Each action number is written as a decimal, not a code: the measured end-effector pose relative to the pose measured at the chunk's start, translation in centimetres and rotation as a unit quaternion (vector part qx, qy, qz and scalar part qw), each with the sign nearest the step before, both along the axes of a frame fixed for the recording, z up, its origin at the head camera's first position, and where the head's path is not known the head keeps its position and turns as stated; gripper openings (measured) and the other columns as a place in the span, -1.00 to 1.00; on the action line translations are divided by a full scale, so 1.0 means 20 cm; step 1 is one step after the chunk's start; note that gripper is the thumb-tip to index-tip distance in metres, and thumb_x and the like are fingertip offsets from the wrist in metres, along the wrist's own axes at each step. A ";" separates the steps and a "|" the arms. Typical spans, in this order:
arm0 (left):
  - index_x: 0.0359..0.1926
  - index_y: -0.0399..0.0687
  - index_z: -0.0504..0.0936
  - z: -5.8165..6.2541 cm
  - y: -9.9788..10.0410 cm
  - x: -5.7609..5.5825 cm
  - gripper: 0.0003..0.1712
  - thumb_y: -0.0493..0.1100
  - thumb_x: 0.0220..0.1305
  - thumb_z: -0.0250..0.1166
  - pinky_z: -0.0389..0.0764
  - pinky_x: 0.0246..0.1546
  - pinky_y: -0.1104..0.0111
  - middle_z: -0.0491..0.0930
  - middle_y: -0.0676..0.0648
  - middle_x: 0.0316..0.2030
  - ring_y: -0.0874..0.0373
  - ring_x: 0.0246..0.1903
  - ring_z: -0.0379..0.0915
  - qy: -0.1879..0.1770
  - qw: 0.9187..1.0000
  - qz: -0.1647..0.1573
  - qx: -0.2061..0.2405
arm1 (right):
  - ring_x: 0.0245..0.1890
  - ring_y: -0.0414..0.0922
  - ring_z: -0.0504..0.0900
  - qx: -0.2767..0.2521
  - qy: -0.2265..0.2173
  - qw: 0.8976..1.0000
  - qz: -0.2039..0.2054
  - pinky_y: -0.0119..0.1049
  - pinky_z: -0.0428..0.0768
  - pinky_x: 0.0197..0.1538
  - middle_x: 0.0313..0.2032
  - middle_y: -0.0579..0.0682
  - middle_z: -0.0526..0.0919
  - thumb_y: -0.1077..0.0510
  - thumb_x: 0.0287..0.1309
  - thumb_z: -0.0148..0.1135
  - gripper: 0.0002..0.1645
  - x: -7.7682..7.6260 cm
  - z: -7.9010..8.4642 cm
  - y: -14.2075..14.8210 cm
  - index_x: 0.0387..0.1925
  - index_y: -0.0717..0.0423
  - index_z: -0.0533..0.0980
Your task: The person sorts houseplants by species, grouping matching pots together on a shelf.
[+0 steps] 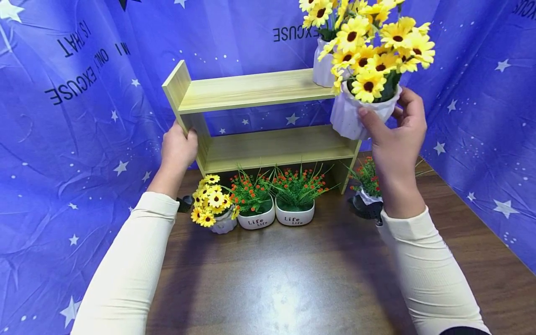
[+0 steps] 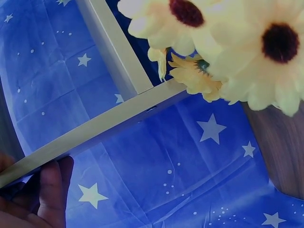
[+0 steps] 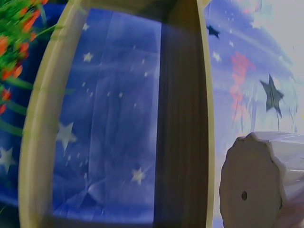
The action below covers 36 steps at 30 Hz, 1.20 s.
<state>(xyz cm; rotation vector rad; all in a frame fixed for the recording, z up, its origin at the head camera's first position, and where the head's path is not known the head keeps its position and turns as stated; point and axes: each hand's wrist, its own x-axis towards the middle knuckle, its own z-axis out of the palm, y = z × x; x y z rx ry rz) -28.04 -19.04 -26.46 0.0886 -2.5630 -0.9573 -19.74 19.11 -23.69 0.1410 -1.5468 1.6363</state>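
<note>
In the head view my right hand grips a white ribbed pot of yellow daisy-like flowers, thumb on its near side. The pot is raised in front of the right end of a light wooden two-tier shelf. Its underside, with a small hole, shows as a pale pot base in the right wrist view. My left hand holds the shelf's left side panel, fingers and thumb on either side of that board. Behind the raised pot, another white pot of yellow flowers stands on the top board.
Below the shelf's front stand a pot of yellow flowers and two white "Life" planters with red-flowered greenery. Another red-flowered plant is at right, partly behind my wrist. A blue starry cloth surrounds the brown table.
</note>
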 end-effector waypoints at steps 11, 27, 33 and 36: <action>0.12 -0.21 0.43 0.01 -0.01 0.01 -0.64 -0.11 0.44 -0.01 0.44 0.05 -0.16 0.55 -0.38 0.10 -0.34 0.12 0.47 -0.001 1.000 0.002 -0.002 | 0.01 0.00 0.60 -0.017 -0.007 0.994 0.110 -0.25 0.59 -0.03 0.07 0.02 0.53 0.27 -0.12 0.53 -0.33 -0.16 0.12 -0.22 0.09 0.12 0.48; 0.11 -0.23 0.42 0.01 -0.02 0.01 -0.66 -0.14 0.43 0.00 0.44 0.09 -0.11 0.55 -0.39 0.10 -0.32 0.12 0.47 -0.002 1.000 -0.001 0.009 | 0.02 -0.04 0.60 0.039 -0.078 0.989 0.115 -0.21 0.61 -0.03 0.09 -0.04 0.56 0.05 -0.05 0.56 -0.26 -0.28 0.18 -0.36 0.20 0.05 0.47; 0.10 -0.24 0.42 0.02 -0.01 0.01 -0.66 -0.14 0.43 -0.01 0.44 0.07 -0.13 0.54 -0.41 0.09 -0.34 0.12 0.46 -0.002 1.000 0.003 0.001 | -0.02 -0.09 0.60 0.104 -0.118 0.983 0.095 -0.25 0.60 -0.01 0.07 -0.01 0.59 -0.05 0.07 0.49 -0.26 -0.31 0.23 -0.36 0.26 0.03 0.44; 0.10 -0.24 0.42 0.01 -0.01 0.00 -0.66 -0.14 0.43 -0.01 0.43 0.07 -0.13 0.54 -0.41 0.09 -0.34 0.11 0.47 -0.002 1.000 0.001 0.000 | -0.06 -0.11 0.63 0.136 -0.134 0.979 0.077 -0.28 0.59 -0.01 0.04 0.02 0.62 -0.10 0.08 0.47 -0.27 -0.32 0.24 -0.36 0.23 0.05 0.45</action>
